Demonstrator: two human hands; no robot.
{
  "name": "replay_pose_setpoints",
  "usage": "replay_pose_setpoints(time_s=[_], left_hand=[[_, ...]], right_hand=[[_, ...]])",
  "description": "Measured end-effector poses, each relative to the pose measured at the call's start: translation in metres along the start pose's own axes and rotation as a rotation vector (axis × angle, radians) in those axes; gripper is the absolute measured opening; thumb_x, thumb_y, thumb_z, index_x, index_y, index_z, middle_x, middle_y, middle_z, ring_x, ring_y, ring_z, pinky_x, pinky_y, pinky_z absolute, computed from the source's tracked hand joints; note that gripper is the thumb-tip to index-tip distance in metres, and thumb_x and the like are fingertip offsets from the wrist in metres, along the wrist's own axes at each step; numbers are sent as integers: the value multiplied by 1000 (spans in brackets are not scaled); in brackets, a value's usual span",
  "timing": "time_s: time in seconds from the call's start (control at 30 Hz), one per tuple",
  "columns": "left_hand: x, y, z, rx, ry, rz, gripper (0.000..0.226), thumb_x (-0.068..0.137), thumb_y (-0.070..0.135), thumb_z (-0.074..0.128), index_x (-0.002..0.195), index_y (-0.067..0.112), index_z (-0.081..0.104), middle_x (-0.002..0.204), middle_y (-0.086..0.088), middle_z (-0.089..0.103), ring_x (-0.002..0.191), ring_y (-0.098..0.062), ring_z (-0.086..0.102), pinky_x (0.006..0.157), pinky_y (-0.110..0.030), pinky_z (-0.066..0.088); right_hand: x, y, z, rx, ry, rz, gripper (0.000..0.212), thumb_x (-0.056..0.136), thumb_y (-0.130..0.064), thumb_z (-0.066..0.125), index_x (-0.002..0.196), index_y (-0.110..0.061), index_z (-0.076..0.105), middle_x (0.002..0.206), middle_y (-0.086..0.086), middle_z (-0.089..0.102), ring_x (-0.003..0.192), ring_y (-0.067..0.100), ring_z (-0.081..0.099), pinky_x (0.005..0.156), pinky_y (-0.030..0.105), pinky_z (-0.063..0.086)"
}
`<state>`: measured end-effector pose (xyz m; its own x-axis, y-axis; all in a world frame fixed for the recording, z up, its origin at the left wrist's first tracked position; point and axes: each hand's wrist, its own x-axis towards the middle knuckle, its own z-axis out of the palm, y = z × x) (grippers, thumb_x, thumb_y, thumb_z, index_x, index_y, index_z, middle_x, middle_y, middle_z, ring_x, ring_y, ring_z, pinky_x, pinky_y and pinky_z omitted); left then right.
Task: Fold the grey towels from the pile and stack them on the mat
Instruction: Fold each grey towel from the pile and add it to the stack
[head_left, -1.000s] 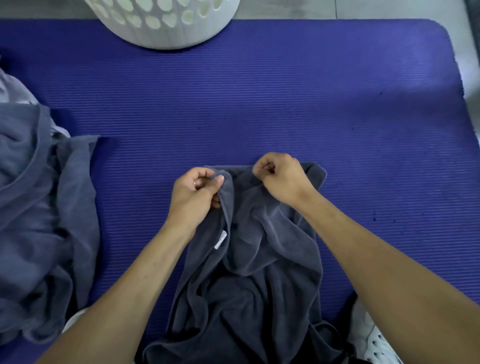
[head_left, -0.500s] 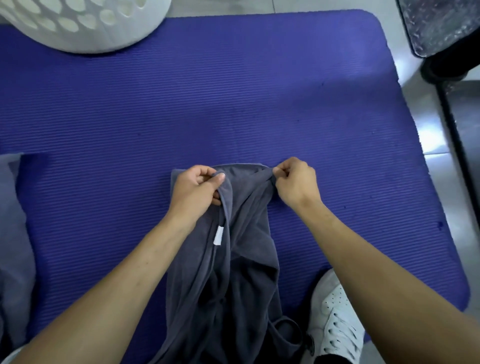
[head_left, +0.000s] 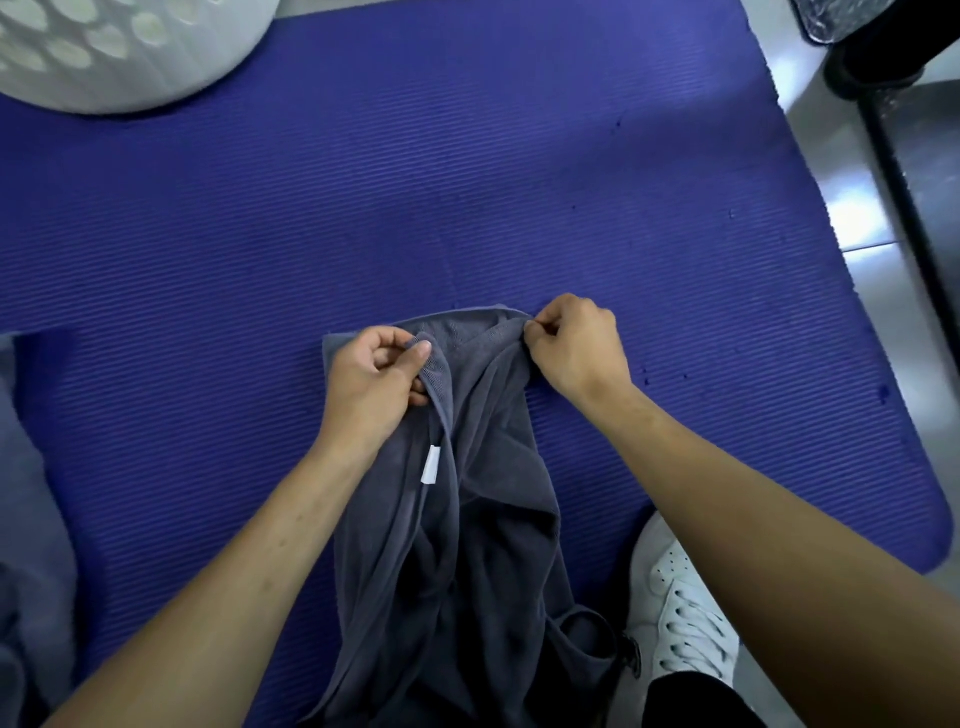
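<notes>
Both hands are up at the far edge of one grey towel (head_left: 467, 545), which lies bunched lengthwise on the purple mat (head_left: 467, 182) and trails back toward the person's legs. The left hand (head_left: 374, 384) has thumb and curled fingers clamped on a fold of the hem, w/ the white care tag (head_left: 431, 465) hanging just below that grip; the right hand (head_left: 576, 345) pinches the other end of the same edge between thumb and fingertips, the remaining fingers tucked in. That two-corner hold looks deliberate — my guess is they're hunting for the top corners so the cloth can be pulled wide and laid flat before any fold goes in. Right now it's nowhere near flat: twisted through the middle, ropey, edges rolled under. No folded stack is visible on the mat, so I'd say it's early going. The rest of the towel pile (head_left: 26, 519) sits off at the left edge, only partly in view. A white laundry basket (head_left: 119, 57) stands at the far-left corner, and a white sneaker (head_left: 680, 613) rests beside the towel's near end — close enough that the trailing cloth could snag it.
</notes>
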<state>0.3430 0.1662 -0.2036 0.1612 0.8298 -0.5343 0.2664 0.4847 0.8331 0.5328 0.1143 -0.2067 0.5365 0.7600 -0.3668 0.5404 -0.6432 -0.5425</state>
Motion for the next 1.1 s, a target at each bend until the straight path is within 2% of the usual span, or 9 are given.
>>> replay_pose_setpoints(time_s=[0.17,0.3,0.37,0.57,0.77,0.87,0.93,1.0,1.1], left_hand=[[0,0,0,-1,-5,15,10,93,11,65,88,17,59,60,10,64,53,0,58,50,-16,49],[-1,-1,-2,-14,-1,14,10,93,10,65,88,17,59,60,10,64,53,0,57,50,-16,49],[-1,-1,-2,-8,-3,12,7,93,11,65,91,15,61,62,9,65,54,-1,58,51,-17,50],[-1,-1,-1,1,1,12,7,93,10,65,92,15,60,62,8,65,53,0,58,51,-17,50],[-1,-1,-3,0,5,-13,4,93,12,67,97,11,66,73,2,72,61,-5,62,55,-18,53],[-1,4,-8,-85,30,-125,8,91,12,68,97,7,71,83,-7,75,71,-13,69,59,-20,54],[-7,10,-11,-184,49,-244,5,91,11,69,92,6,70,83,-8,72,70,-14,68,56,-19,54],[-18,22,-16,-105,39,-296,4,91,12,69,88,11,67,79,-5,67,65,-12,62,49,-17,50],[-37,54,-35,115,15,-245,5,93,17,68,88,15,66,74,-1,63,59,-10,54,46,-20,41]], right_hand=[[1,-2,2,19,-5,30,20,94,-29,62,107,-15,58,93,5,66,82,21,64,75,43,57],[2,-2,-4,97,-54,67,10,94,-27,64,96,-18,59,86,-4,62,83,15,63,80,39,57],[4,-4,-7,139,-92,92,15,94,-30,65,94,-15,64,86,-3,66,84,14,64,81,35,57],[5,-6,-11,181,-174,101,25,90,-39,70,90,-15,68,83,-2,68,75,11,64,62,19,50],[2,-7,-15,281,-131,87,15,91,-27,71,80,-16,68,72,-3,69,54,0,59,50,9,45],[-4,-14,-20,286,-151,100,16,93,-25,68,84,-13,73,79,3,74,58,3,62,58,15,54],[-11,-25,-27,225,-193,99,22,94,-25,65,89,-6,74,88,12,74,66,13,64,69,28,60],[-22,-41,-42,176,-220,79,26,96,-22,62,94,2,71,94,17,73,74,24,67,76,38,61],[-49,-79,-77,93,-278,-24,23,99,-19,56,94,-1,69,88,16,73,73,23,71,59,30,58]])
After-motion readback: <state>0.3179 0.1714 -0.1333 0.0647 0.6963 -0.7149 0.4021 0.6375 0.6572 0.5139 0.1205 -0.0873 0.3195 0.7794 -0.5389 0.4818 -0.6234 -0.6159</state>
